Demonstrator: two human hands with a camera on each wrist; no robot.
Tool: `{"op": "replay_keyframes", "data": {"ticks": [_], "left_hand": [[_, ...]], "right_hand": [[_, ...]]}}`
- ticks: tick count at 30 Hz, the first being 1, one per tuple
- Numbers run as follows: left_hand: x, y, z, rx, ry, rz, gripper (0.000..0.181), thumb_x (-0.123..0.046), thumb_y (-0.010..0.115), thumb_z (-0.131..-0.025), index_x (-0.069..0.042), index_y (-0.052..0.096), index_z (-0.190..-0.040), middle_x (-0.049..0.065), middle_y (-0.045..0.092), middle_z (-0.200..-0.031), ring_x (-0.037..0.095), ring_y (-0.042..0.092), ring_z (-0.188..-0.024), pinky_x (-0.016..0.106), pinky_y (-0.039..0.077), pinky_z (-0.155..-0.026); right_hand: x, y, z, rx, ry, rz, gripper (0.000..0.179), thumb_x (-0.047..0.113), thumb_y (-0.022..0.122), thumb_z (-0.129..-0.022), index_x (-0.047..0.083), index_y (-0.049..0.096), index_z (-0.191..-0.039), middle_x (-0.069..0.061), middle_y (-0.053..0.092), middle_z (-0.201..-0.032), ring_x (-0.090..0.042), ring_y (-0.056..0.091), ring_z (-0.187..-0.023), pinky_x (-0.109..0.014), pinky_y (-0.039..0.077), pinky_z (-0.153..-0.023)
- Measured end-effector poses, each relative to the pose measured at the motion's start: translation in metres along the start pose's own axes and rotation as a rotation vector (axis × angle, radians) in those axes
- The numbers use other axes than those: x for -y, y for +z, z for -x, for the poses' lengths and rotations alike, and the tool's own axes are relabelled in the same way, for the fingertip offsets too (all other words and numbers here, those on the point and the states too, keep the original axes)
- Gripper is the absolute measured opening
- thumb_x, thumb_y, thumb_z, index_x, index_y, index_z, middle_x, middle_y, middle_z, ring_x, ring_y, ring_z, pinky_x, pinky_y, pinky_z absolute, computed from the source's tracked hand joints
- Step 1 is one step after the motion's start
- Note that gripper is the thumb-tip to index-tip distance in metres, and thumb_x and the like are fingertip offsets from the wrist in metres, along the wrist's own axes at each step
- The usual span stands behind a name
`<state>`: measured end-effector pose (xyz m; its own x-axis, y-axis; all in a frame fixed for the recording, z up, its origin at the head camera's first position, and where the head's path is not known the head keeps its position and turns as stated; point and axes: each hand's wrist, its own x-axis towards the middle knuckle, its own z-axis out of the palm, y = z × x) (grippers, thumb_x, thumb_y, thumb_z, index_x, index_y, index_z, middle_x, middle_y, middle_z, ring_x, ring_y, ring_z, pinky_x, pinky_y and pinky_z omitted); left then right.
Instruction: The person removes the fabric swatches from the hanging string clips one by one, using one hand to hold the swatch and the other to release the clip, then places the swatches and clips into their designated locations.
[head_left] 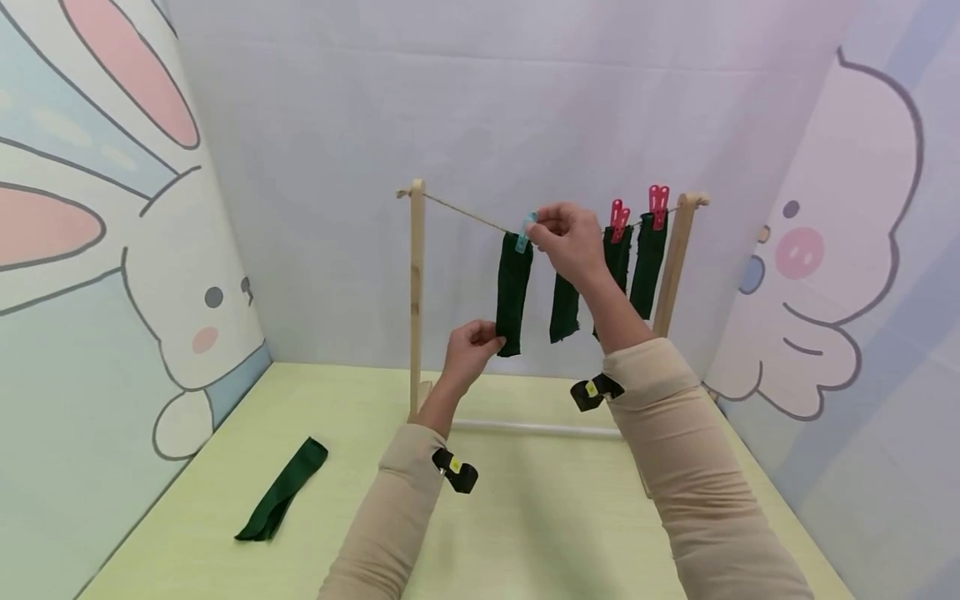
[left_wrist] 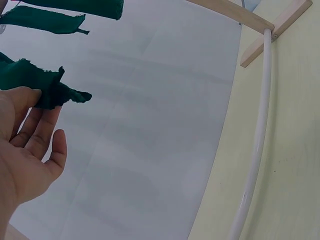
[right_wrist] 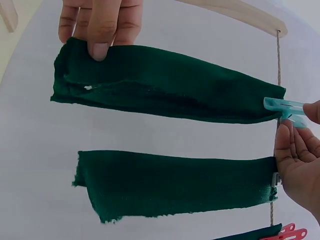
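A dark green cloth strip [head_left: 513,292] hangs from a twine line [head_left: 465,212]. Its lower edge is pinched by my left hand [head_left: 468,354], thumb in front and fingers behind in the right wrist view. Up at the line, my right hand [head_left: 576,242] pinches a light blue clothespin [right_wrist: 282,106], whose jaws sit over the strip's top end. Just right of it hangs a second green strip [right_wrist: 175,185], with a greyish clip [right_wrist: 276,179] at its top, partly behind my right hand. Further right, red clothespins [head_left: 619,221] hold two more green strips [head_left: 649,267].
Wooden posts [head_left: 417,292] carry the line at both ends, joined low down by a white rod [head_left: 536,429]. Another green strip [head_left: 283,492] lies on the pale yellow table [head_left: 360,533] at the left. Cartoon-printed panels [head_left: 187,308] stand at both sides.
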<state>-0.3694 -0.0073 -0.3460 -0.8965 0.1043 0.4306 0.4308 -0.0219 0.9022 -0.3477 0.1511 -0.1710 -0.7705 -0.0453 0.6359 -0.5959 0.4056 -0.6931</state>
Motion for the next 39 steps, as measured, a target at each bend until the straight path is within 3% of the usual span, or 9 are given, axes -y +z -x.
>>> {"op": "replay_keyframes", "data": {"ticks": [9, 18, 21, 30, 35, 39], "left_hand": [[-0.007, -0.006, 0.001, 0.024, -0.028, 0.009, 0.016, -0.003, 0.067, -0.084, 0.004, 0.066, -0.098, 0.008, 0.064, -0.086, 0.018, 0.060, -0.079, 0.027, 0.049, -0.071], [-0.014, -0.008, 0.009, 0.100, 0.010, 0.020, 0.016, -0.003, 0.064, -0.086, 0.005, 0.065, -0.100, 0.009, 0.063, -0.086, 0.016, 0.057, -0.075, 0.031, 0.048, -0.070], [-0.007, -0.007, 0.006, 0.100, 0.022, 0.018, 0.015, -0.003, 0.065, -0.086, 0.004, 0.066, -0.100, 0.009, 0.063, -0.085, 0.017, 0.057, -0.074, 0.027, 0.047, -0.068], [-0.010, -0.005, 0.010, 0.128, 0.030, 0.040, 0.012, 0.002, 0.064, -0.085, 0.007, 0.064, -0.096, 0.004, 0.062, -0.080, 0.014, 0.055, -0.071, 0.024, 0.046, -0.065], [-0.011, -0.005, 0.013, 0.161, -0.001, 0.073, 0.013, 0.003, 0.063, -0.085, 0.008, 0.063, -0.097, 0.003, 0.062, -0.080, 0.013, 0.055, -0.070, 0.027, 0.047, -0.066], [-0.016, -0.006, 0.018, 0.188, -0.085, 0.087, 0.014, -0.001, 0.062, -0.087, 0.007, 0.063, -0.099, 0.004, 0.061, -0.082, 0.014, 0.055, -0.072, 0.029, 0.049, -0.067]], "right_hand": [[0.002, 0.000, -0.002, -0.030, -0.021, 0.018, 0.024, 0.018, 0.062, -0.090, -0.003, 0.063, -0.100, -0.013, 0.063, -0.087, -0.023, 0.058, -0.074, -0.023, 0.048, -0.067], [0.005, 0.001, -0.007, -0.112, -0.075, 0.026, 0.022, 0.017, 0.063, -0.089, -0.004, 0.066, -0.096, -0.013, 0.064, -0.083, -0.018, 0.057, -0.069, -0.022, 0.046, -0.063], [0.005, 0.001, -0.009, -0.136, -0.097, 0.020, 0.022, 0.016, 0.063, -0.089, -0.004, 0.067, -0.095, -0.012, 0.064, -0.082, -0.018, 0.056, -0.069, -0.023, 0.046, -0.065], [0.009, 0.003, -0.011, -0.205, -0.147, -0.018, 0.020, 0.013, 0.064, -0.088, -0.006, 0.068, -0.092, -0.011, 0.065, -0.081, -0.015, 0.054, -0.068, -0.023, 0.045, -0.064], [0.011, 0.000, -0.008, -0.212, -0.161, -0.037, 0.021, 0.014, 0.065, -0.087, -0.006, 0.067, -0.093, -0.009, 0.065, -0.080, -0.015, 0.055, -0.069, -0.021, 0.045, -0.064], [0.009, -0.006, 0.000, -0.225, -0.144, -0.062, 0.023, 0.017, 0.068, -0.085, -0.004, 0.066, -0.097, -0.006, 0.065, -0.082, -0.017, 0.055, -0.072, -0.021, 0.046, -0.067]]}}
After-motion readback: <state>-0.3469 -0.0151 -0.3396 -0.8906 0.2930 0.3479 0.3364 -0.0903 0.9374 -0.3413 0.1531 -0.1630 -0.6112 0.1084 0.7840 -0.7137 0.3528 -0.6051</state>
